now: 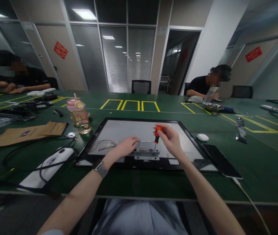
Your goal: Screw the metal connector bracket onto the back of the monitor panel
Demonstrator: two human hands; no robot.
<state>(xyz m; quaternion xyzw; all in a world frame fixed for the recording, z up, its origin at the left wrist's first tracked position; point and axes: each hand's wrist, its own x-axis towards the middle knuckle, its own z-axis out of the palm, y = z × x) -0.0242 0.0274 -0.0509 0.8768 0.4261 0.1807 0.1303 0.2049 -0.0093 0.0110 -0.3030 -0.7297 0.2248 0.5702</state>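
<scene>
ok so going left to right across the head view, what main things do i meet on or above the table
Flat brown paper bag, clear patterned bottle with pink lid, the person's bare left hand, orange-and-black screwdriver, small white oval object, shiny dark-and-silver packet.

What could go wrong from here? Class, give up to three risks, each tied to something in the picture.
1. The screwdriver in the right hand, pointing down at the bracket, could slip and scratch the panel.
2. The left hand is close by, so a slip might jab it.
3. The bottle, standing near the panel's edge, could tip if knocked.
</scene>
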